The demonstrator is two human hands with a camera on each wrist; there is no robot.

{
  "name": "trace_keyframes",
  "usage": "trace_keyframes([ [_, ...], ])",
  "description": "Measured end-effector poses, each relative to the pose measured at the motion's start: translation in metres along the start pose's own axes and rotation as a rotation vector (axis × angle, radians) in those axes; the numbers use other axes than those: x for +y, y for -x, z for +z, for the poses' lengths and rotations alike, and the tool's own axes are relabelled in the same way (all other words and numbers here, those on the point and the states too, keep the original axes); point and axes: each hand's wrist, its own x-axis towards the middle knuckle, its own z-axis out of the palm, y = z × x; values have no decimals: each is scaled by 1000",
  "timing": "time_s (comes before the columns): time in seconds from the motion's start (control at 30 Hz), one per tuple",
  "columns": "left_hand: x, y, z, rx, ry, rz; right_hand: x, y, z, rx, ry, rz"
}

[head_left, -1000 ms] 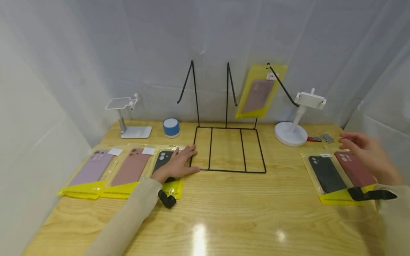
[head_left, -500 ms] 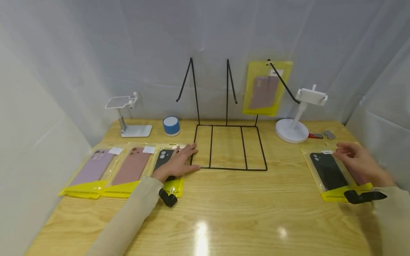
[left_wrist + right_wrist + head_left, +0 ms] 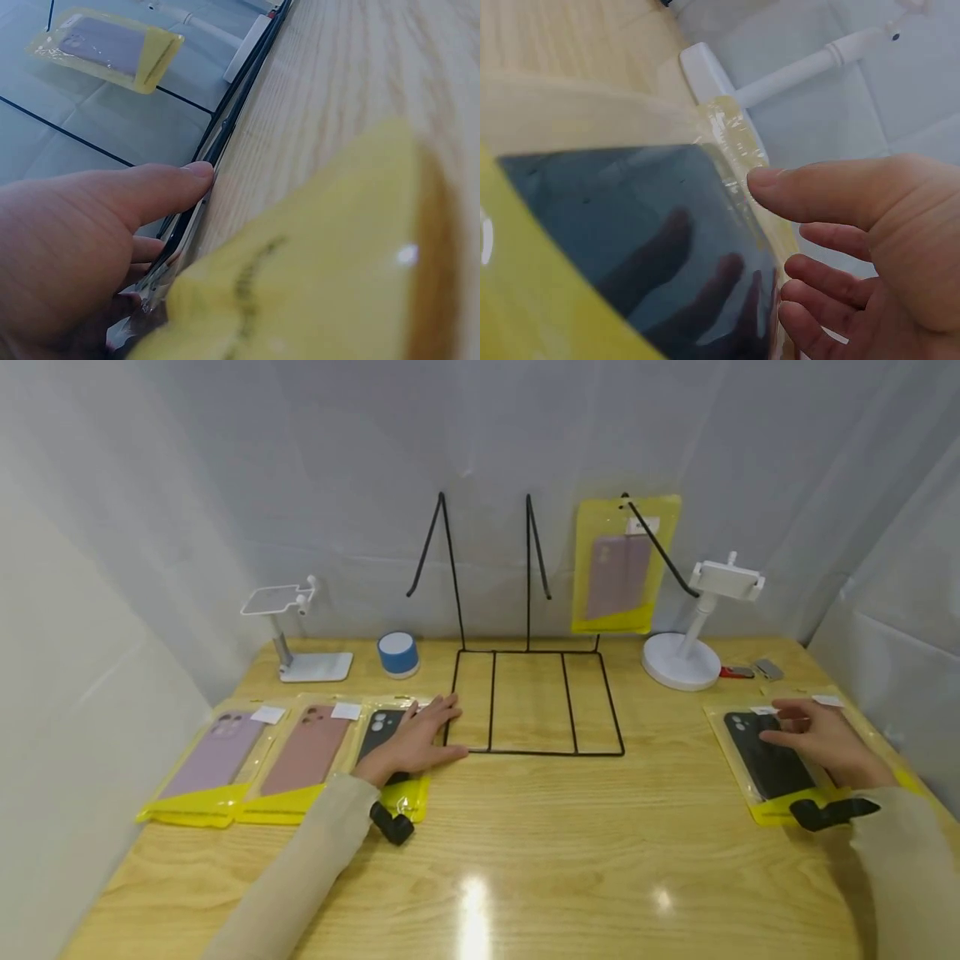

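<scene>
**Right hand on black case pack, left flat on dark pack by the rack**

Right hand (image 3: 821, 739) — grip apart, fingers spread and lying over the black case pack (image 3: 765, 760) at the right side of the worktop (image 3: 525, 843); the wrist view shows thumb and fingertips just at the clear sleeve, nothing pinched yet. A second pack (image 3: 862, 727) lies partly hidden under the same hand; its colour is hard to tell. Left hand (image 3: 416, 739) — grip apart too, fingers straight, pressed flat on the dark case pack (image 3: 382, 735), fingertips touching the wire rack (image 3: 532, 702) base.

Risks, as judged:
- The sleeves look glossy and slick, so a pinch at the edge could slip or drag both right-side packs together since they overlap.
- Right-side packs sit near the worktop's right edge; a sideways sweep could push one off.
- Left fingertips at the rack base could nudge it, and the hung pack (image 3: 618, 568) on the right hook could swing or drop.

Room: open wood in the middle front, well apart from everything. Right phone stand (image 3: 693, 643) is near behind the right hand. Pink pack (image 3: 311, 756) and lilac pack (image 3: 213, 760) lie just beside the left hand's pack, close to the left edge.
</scene>
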Motion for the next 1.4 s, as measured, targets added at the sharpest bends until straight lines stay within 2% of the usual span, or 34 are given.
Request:
trace_keyframes([
  [0.2, -1, 0, 1, 7, -3, 1, 2, -2, 5, 3, 71, -44],
  [0.5, -3, -3, 2, 5, 3, 0, -4, -3, 11, -106, 20, -32],
  [0.77, -2, -3, 1, 9, 12, -3, -22, -6, 9, -123, 10, 13],
  [0.9, -1, -2, 1, 8, 14, -7, -24, -11, 6, -87, -9, 69],
  [1.0, -1, -2, 1, 6, 12, -6, -22, -19, 4, -77, -12, 64],
  [1.2, 0, -2, 1, 11, 11, -3, -16, -36, -2, -124, -6, 13],
  [1.4, -1, -1, 0, 11, -3, -7, -14, -48, 0, -168, 30, 13],
])
